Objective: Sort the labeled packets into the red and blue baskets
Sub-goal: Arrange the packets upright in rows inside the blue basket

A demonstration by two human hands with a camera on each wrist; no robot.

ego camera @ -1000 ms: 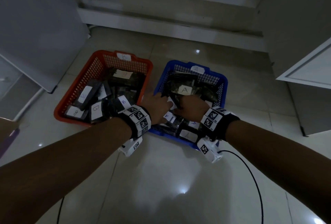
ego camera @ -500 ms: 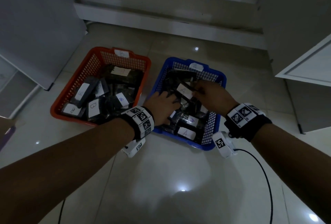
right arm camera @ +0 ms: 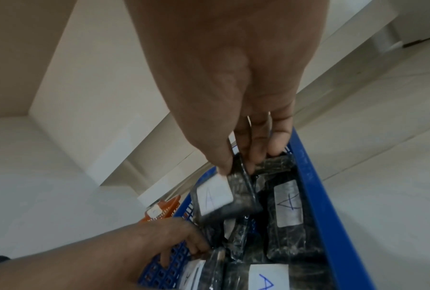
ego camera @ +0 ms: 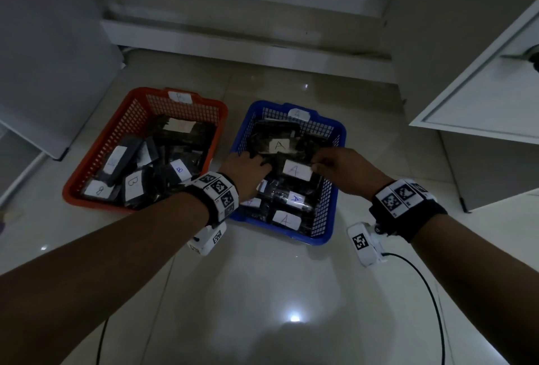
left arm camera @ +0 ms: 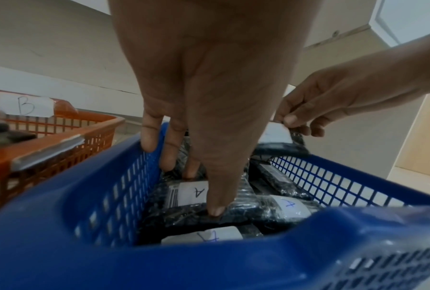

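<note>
Right hand pinches a black A-labeled packet by its edge, thumb and fingers clamped on it, over the blue basket; left hand reaches into the same basket, fingers extended, thumb pressing a packet; red basket with B packets sits beside on the floor.

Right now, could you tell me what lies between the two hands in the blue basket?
In the head view, an A-labelled packet spans the gap: the right hand pinches one end, the left hand rests beside the other.
</note>
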